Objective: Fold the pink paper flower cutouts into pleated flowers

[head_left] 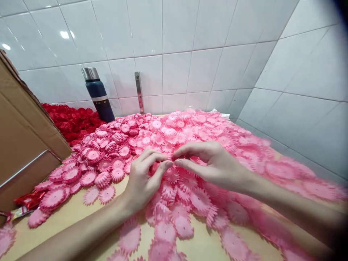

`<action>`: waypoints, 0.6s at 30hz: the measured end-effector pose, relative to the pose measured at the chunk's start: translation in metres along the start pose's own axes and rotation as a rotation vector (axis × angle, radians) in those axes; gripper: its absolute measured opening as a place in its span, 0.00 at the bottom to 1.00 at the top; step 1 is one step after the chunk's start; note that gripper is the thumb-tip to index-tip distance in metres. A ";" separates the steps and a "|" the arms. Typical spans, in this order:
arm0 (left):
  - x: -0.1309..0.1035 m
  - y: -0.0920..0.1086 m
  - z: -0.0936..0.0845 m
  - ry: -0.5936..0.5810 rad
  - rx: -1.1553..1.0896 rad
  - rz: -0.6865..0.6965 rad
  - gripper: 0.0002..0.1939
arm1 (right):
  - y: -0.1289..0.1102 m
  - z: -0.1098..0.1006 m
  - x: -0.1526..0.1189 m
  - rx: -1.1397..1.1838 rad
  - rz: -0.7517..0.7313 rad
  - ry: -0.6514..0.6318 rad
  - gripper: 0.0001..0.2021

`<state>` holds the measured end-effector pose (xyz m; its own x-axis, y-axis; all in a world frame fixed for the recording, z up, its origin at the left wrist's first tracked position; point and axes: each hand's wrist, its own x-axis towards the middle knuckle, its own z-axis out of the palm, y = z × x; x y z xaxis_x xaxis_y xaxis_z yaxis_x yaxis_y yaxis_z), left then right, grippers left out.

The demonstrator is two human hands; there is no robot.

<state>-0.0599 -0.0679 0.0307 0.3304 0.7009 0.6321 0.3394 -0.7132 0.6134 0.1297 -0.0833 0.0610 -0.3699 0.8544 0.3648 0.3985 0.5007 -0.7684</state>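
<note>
My left hand (148,174) and my right hand (210,161) meet above the pile, each pinched closed between thumb and forefinger. A small pink flower piece (172,157) shows between the touching fingertips, mostly hidden by them. Beneath and around both hands lie many loose pink flower discs (199,200) with scalloped edges and a small dot in the middle. To the left of my left hand, darker-edged pink discs (94,154) are heaped, some of them in cupped, ribbed stacks.
A dark blue bottle (101,99) with a steel cap leans by the tiled wall (179,72). Behind the pink heap is a red pile (73,121). A cardboard box (24,116) stands left, a red wrapper (28,201) beside it. Pale tabletop (114,214) shows in front. A metal strip (139,92) stands against the wall.
</note>
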 end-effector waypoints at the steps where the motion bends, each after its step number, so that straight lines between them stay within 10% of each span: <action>1: 0.002 0.001 0.002 -0.021 -0.003 -0.002 0.04 | 0.001 0.000 -0.001 0.016 0.004 0.009 0.08; 18: 0.023 -0.017 0.041 -0.137 -0.261 -0.075 0.10 | 0.024 -0.007 -0.013 0.288 0.179 0.170 0.07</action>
<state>-0.0223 -0.0396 0.0157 0.4348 0.7341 0.5216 0.1349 -0.6258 0.7682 0.1502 -0.0816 0.0412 -0.1619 0.9479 0.2744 0.1829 0.3021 -0.9356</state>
